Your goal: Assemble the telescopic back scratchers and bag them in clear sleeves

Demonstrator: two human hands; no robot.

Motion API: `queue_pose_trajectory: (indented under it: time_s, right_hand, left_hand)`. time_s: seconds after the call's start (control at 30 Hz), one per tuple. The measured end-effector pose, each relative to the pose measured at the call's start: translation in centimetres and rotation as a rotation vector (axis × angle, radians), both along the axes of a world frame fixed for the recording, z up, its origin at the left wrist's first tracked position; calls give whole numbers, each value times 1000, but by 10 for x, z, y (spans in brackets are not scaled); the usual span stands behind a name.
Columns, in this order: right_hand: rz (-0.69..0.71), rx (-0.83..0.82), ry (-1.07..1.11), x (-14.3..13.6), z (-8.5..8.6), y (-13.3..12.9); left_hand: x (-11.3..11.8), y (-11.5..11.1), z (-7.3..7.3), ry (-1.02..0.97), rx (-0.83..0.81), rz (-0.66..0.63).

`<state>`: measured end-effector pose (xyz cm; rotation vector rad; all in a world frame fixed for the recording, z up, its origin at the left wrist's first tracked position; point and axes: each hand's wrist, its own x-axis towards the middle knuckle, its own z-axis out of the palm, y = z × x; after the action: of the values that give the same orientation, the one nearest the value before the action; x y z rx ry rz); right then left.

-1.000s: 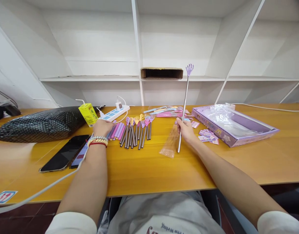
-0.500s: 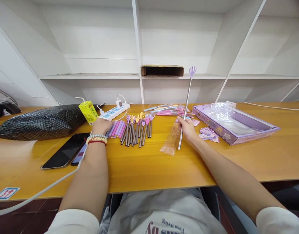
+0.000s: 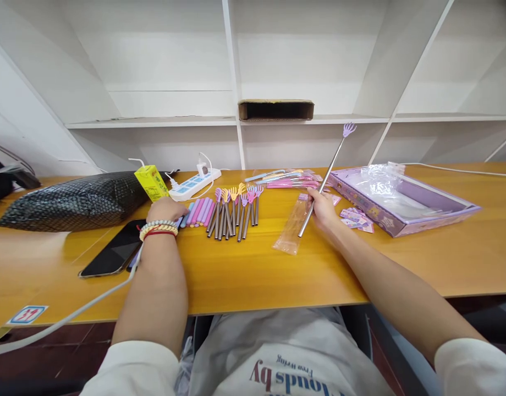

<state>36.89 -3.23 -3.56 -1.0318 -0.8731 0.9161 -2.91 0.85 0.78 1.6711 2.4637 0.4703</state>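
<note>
My right hand (image 3: 324, 208) is closed around the silver rod of an extended back scratcher (image 3: 329, 170). Its purple claw points up and to the right. A clear plastic bag (image 3: 292, 228) hangs beside the rod at the fingers of this hand. On the left, my left hand (image 3: 165, 210) reaches down at the left end of a row of purple, pink and blue handle sleeves (image 3: 201, 212); its fingertips are hidden. Several collapsed back scratchers (image 3: 234, 214) with coloured claws lie right of the sleeves.
Packaged scratchers (image 3: 286, 179) lie at the back. Small printed cards (image 3: 357, 218) sit beside a purple box (image 3: 395, 223) holding clear bags. On the left are a black wrapped parcel (image 3: 75, 201), a yellow drink carton (image 3: 152, 184), a power strip (image 3: 195, 184) and a phone (image 3: 113, 253). A white cable (image 3: 83, 311) crosses the front.
The back scratcher in my right hand has tilted further to the right. My left hand stays by the sleeves, shifting slightly. The view has moved a little.
</note>
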Motion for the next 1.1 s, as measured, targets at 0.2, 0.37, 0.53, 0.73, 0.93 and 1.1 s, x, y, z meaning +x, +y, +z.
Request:
queue_pose_trajectory:
  time_s: [0.2, 0.37, 0.53, 0.73, 0.93, 1.1]
  right_hand:
    - [0, -27, 54, -2, 3, -1]
    - [16, -22, 34, -2, 3, -1]
    - [5, -17, -69, 0, -1, 1]
    - [2, -23, -103, 1, -5, 3]
    - [1, -26, -91, 0, -4, 2]
    - [9, -17, -98, 0, -5, 1]
  left_hand:
    - [2, 6, -5, 140, -110, 42]
    - [-1, 12, -13, 163, -76, 38]
    - [0, 15, -15, 128, -41, 47]
    - [8, 12, -6, 37, -50, 52]
    - [14, 5, -1, 7, -42, 36]
    - [14, 7, -4, 10, -12, 59]
